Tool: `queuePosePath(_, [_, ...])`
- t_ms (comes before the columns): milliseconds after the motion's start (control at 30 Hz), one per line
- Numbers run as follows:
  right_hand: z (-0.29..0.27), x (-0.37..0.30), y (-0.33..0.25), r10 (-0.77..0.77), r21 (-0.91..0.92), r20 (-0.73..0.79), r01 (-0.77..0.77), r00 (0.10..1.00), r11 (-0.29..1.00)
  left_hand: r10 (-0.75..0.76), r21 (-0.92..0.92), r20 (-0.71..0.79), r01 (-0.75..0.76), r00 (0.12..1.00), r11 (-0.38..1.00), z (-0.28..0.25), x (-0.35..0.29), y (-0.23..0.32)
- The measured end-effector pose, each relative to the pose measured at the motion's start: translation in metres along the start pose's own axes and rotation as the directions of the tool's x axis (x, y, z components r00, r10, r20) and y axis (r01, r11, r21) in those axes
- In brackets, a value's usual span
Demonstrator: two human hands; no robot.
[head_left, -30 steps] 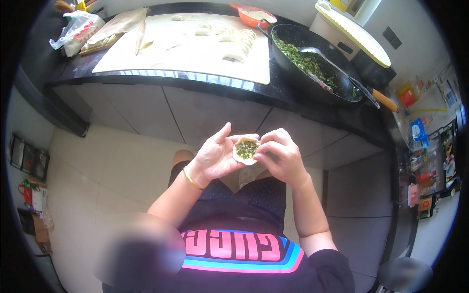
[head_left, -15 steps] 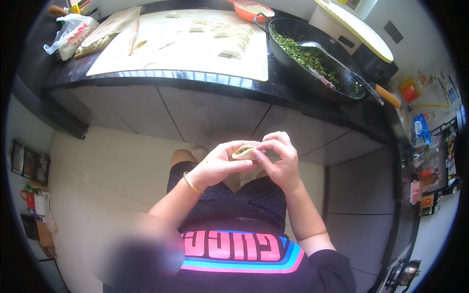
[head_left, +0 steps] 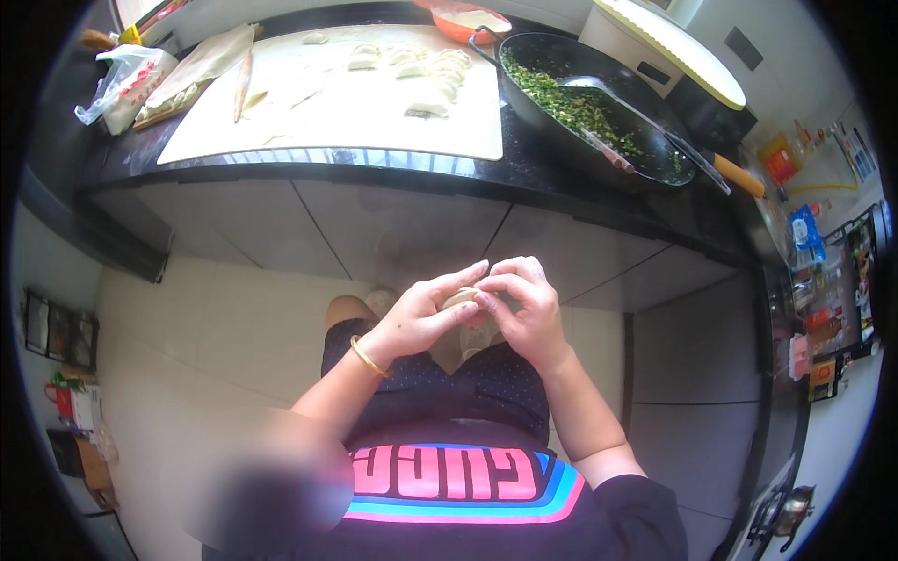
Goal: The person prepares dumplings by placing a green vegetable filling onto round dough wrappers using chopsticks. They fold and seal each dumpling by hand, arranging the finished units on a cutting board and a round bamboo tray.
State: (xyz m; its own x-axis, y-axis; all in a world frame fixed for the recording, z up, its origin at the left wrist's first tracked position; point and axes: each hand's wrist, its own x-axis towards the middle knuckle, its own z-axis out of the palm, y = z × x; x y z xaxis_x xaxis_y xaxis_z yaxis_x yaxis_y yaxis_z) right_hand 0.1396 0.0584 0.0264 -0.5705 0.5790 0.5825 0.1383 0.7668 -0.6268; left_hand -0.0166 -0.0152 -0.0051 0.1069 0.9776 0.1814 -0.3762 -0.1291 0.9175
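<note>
Between my two hands, above my lap, is a pale dough dumpling (head_left: 458,298). My left hand (head_left: 427,313) cradles it from the left, thumb along its near side. The fingertips of my right hand (head_left: 527,307) pinch its right end, and they hide part of its edge. Finished dumplings (head_left: 430,98) lie in rows on the white board (head_left: 327,126) on the counter. A thin wooden rolling pin (head_left: 243,86) rests near the board's left side. To the right, a black wok (head_left: 524,107) holds chopped green filling (head_left: 561,103).
A metal spatula (head_left: 655,126) with a wooden handle leans in the wok. Behind the board stands an orange bowl (head_left: 465,22) of white powder. A plastic bag (head_left: 131,84) and a cloth-covered board (head_left: 201,70) sit at the left. Counter doors (head_left: 393,220) face me.
The dumpling's open edge, with green filling showing, has turned out of sight as my fingers close over it. My left fingers have straightened a little. The view has shifted slightly.
</note>
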Motion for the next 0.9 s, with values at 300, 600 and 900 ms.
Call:
queuePosePath(300, [0.014, -0.007, 0.008, -0.005, 0.006, -0.128, 0.006, 0.992, 1.0, 0.03, 0.016, -0.162, -0.027, 0.986, 0.999, 0.003, 0.007, -0.01])
queuePosePath(600, [0.01, -0.016, 0.014, 0.214, 0.384, -0.111, -0.157, 0.97, 0.91, -0.007, -0.003, -0.191, 0.006, 0.982, 1.0, 0.001, 0.009, -0.005])
queuePosePath(900, [-0.002, -0.017, 0.031, 0.309, 0.547, 0.064, -0.292, 0.949, 0.785, 0.006, -0.029, -0.218, -0.012, 0.976, 0.999, 0.003, 0.008, -0.008])
